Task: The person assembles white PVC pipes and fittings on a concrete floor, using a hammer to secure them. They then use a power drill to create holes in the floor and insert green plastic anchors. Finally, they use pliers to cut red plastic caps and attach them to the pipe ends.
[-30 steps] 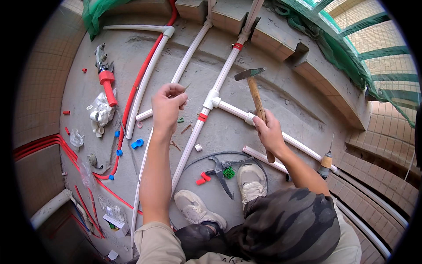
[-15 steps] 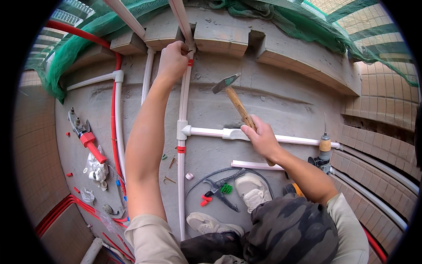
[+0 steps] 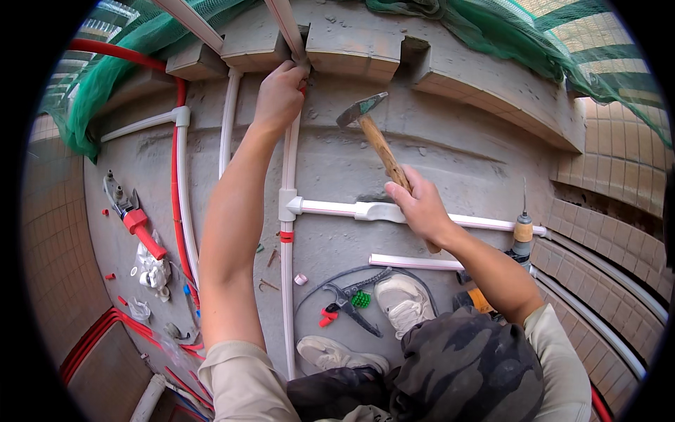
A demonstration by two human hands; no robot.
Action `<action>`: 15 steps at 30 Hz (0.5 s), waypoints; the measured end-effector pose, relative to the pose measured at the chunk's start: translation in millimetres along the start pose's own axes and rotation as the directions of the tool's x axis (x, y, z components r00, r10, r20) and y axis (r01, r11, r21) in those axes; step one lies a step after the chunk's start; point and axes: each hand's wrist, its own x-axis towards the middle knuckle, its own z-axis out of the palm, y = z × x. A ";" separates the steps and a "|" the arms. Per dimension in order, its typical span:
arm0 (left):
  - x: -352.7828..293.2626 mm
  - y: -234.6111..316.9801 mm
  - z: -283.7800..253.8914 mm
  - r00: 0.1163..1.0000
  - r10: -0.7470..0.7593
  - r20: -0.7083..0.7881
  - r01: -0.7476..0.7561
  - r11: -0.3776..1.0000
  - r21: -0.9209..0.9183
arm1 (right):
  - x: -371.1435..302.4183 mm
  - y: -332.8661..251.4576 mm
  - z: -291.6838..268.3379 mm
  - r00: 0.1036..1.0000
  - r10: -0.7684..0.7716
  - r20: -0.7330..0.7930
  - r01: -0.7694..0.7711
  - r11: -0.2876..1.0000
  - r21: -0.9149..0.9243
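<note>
My right hand [image 3: 420, 205] is wrapped round the wooden handle of a hammer [image 3: 380, 144], its steel head raised to the right of the long white pipe [image 3: 289, 165]. Up at the far end of that pipe, my left hand [image 3: 281, 95] is closed in a pinch against it, just below the notch in the concrete ledge [image 3: 351, 60]. What the left fingertips hold is hidden. A red band on the pipe shows partly beside that hand, and another red band [image 3: 286, 237] sits below the white tee fitting [image 3: 288, 204].
Pipe cutters [image 3: 132, 214] with red handles lie at the left. A hammer drill [image 3: 522, 235] stands at the right, near a loose white pipe piece [image 3: 415, 262]. Between my shoes and the pipe lie a dark claw tool [image 3: 348, 302] and green nail-gun-like caps [image 3: 361, 299]. Green netting [image 3: 485, 42] hangs beyond the ledge.
My left hand has shifted slightly nearer the ledge along the pipe, covering more of the upper red band. The hammer head has risen a little in the picture. Both hands keep their closed grips.
</note>
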 end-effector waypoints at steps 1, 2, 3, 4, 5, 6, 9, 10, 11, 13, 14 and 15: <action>-0.4 -0.9 0.9 1.000 0.007 0.003 -0.007 1.000 0.012 | 1.1 -5.2 -0.2 1.000 -0.003 0.001 0.003 1.000 0.005; -0.8 -2.3 0.7 1.000 0.010 0.000 -0.010 1.000 0.026 | 2.7 -7.9 0.1 1.000 -0.006 0.002 0.006 1.000 0.011; -0.2 -2.7 1.5 1.000 0.018 -0.002 -0.018 0.999 0.036 | 4.6 -7.2 0.1 0.999 -0.034 -0.005 0.034 0.999 0.012; 0.3 -3.1 2.3 1.000 0.025 -0.004 -0.025 0.999 0.046 | 7.2 -5.3 0.4 0.998 -0.062 -0.012 0.062 0.998 0.015; 1.1 -3.3 3.5 0.999 0.037 -0.016 -0.036 0.999 0.039 | 9.7 -4.7 0.4 0.996 -0.091 -0.019 0.091 0.996 0.017; 1.1 -5.2 3.8 0.999 0.047 -0.027 -0.045 0.998 0.038 | 12.4 -10.2 0.6 0.994 -0.102 -0.026 0.102 0.995 -0.024; -1.8 -9.9 2.8 0.999 0.024 -0.038 -0.023 1.000 0.011 | 22.9 -31.5 -2.2 0.986 -0.162 -0.033 0.156 0.977 -0.145; -2.2 -11.2 1.9 0.999 0.008 -0.040 -0.008 1.000 -0.002 | 29.5 -39.2 -3.7 0.980 -0.197 -0.028 0.188 0.964 -0.187; -1.8 -11.9 2.2 0.995 -0.049 -0.082 0.044 0.997 -0.065 | 36.2 -46.7 -4.5 0.973 -0.231 -0.021 0.221 0.948 -0.227; -1.9 -5.7 3.9 0.973 -0.172 -0.153 0.140 0.970 -0.200 | 48.0 -61.2 -4.1 0.929 -0.367 -0.048 0.338 0.894 -0.294; -2.6 -3.8 3.0 0.967 -0.212 -0.142 0.174 0.955 -0.241 | 53.3 -66.6 -2.1 0.899 -0.433 -0.057 0.393 0.859 -0.328; -1.9 0.5 -0.2 0.959 -0.250 -0.130 0.206 0.937 -0.284 | 58.0 -71.0 1.9 0.884 -0.463 -0.064 0.416 0.843 -0.341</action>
